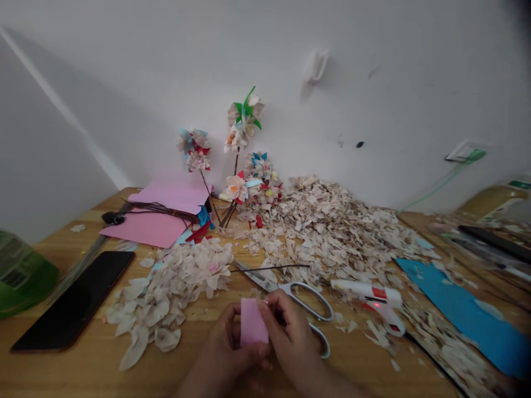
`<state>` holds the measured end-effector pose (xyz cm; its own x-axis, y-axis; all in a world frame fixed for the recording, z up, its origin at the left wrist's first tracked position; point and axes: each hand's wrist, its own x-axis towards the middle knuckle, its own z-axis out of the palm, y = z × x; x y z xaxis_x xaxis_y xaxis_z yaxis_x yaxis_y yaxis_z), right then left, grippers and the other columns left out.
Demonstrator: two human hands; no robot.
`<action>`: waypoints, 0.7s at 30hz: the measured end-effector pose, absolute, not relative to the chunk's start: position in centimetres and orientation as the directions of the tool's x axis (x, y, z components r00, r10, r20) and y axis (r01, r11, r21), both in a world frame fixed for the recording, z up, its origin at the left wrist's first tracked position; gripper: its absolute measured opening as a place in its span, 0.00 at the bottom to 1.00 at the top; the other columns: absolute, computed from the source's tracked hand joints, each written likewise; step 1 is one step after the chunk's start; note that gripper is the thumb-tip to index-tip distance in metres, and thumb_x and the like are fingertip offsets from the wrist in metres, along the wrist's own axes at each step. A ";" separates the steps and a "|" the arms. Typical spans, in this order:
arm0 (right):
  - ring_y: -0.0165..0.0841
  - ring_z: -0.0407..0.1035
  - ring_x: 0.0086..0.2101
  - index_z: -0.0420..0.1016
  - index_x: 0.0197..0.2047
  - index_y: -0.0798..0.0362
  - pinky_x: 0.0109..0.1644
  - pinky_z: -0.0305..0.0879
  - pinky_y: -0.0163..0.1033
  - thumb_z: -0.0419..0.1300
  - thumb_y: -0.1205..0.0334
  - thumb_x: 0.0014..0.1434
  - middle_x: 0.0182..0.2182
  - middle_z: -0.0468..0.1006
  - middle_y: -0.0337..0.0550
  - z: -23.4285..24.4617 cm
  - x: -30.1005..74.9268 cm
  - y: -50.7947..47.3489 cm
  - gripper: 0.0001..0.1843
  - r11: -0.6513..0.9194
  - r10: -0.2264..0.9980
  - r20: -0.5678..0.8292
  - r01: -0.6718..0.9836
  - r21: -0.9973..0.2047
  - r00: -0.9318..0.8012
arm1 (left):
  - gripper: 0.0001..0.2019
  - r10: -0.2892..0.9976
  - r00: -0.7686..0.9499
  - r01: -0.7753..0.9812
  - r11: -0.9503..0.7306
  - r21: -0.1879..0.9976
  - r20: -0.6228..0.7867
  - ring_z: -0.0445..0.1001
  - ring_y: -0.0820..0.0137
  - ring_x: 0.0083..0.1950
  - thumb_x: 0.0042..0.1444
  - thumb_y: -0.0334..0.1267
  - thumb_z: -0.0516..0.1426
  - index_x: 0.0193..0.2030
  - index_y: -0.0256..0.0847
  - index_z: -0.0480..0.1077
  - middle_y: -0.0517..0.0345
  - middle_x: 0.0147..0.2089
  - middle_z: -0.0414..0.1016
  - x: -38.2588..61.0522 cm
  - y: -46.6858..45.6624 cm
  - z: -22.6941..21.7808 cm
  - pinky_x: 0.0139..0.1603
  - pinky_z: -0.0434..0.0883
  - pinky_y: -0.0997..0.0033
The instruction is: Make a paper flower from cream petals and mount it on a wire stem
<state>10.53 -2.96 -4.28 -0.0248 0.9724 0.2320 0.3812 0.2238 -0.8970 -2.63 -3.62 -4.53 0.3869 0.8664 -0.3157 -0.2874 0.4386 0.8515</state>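
A small folded piece of pink paper (254, 322) is held upright between my two hands, low in the middle of the head view. My left hand (230, 342) grips its lower left side, with the thumb along the bottom edge. My right hand (288, 331) pinches its upper right edge between thumb and fingers. Just behind the right hand lie scissors (311, 298) with grey handles, their blades pointing to the back left. Pale dried petals (161, 309) and a petal flower with a pink centre (213, 268) lie to the left.
A white glue gun (365, 293) with a red light and blue paper (464, 315) lie right. A big heap of petal scraps (332, 221) covers the back. Flower stems (236, 188) lean at the wall near pink sheets (157, 226). Left are a phone (77, 301) and green bottle (25, 276).
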 end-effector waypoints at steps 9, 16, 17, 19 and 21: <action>0.29 0.64 0.23 0.64 0.29 0.50 0.26 0.58 0.31 0.49 0.57 0.62 0.22 0.69 0.34 -3.8 10.6 -3.2 0.12 0.337 0.937 0.340 0.459 -0.822 -0.079 | 0.31 0.880 0.391 -0.312 0.402 0.861 -0.270 0.74 0.72 0.25 0.33 0.40 0.70 0.43 0.41 0.60 0.57 0.32 0.79 -2.6 -3.7 -4.6 0.21 0.67 0.78; 0.29 0.62 0.23 0.63 0.29 0.50 0.26 0.58 0.32 0.49 0.54 0.63 0.22 0.64 0.33 -4.3 11.3 -2.8 0.12 0.287 0.949 0.315 0.428 -0.857 -0.004 | 0.36 0.947 0.255 -0.055 0.216 0.975 -0.195 0.79 0.62 0.33 0.35 0.40 0.68 0.50 0.43 0.55 0.56 0.29 0.80 -4.5 -3.7 -2.5 0.34 0.73 0.68; 0.29 0.61 0.23 0.62 0.29 0.50 0.26 0.58 0.32 0.48 0.54 0.63 0.22 0.63 0.33 -4.3 11.5 -2.7 0.13 0.283 0.948 0.317 0.424 -0.860 0.011 | 0.34 0.973 0.171 0.061 0.145 0.987 -0.154 0.79 0.61 0.34 0.38 0.42 0.67 0.50 0.44 0.55 0.55 0.31 0.80 -5.6 -3.5 -1.7 0.33 0.73 0.67; 0.29 0.59 0.22 0.61 0.29 0.49 0.25 0.57 0.32 0.48 0.54 0.63 0.21 0.61 0.32 -4.3 12.1 -2.6 0.13 0.291 0.944 0.330 0.423 -0.858 0.020 | 0.27 1.000 0.001 0.291 0.003 0.957 -0.004 0.79 0.62 0.36 0.46 0.46 0.61 0.51 0.46 0.57 0.52 0.38 0.80 -8.7 -2.8 -0.1 0.36 0.74 0.64; 0.29 0.59 0.22 0.61 0.28 0.49 0.25 0.56 0.32 0.48 0.54 0.63 0.20 0.61 0.32 -4.3 12.6 -2.6 0.13 0.303 0.937 0.347 0.432 -0.850 0.026 | 0.26 0.975 -0.133 0.505 -0.086 0.859 0.176 0.76 0.58 0.47 0.48 0.49 0.58 0.53 0.47 0.57 0.50 0.47 0.77 -12.7 -2.1 0.9 0.39 0.74 0.62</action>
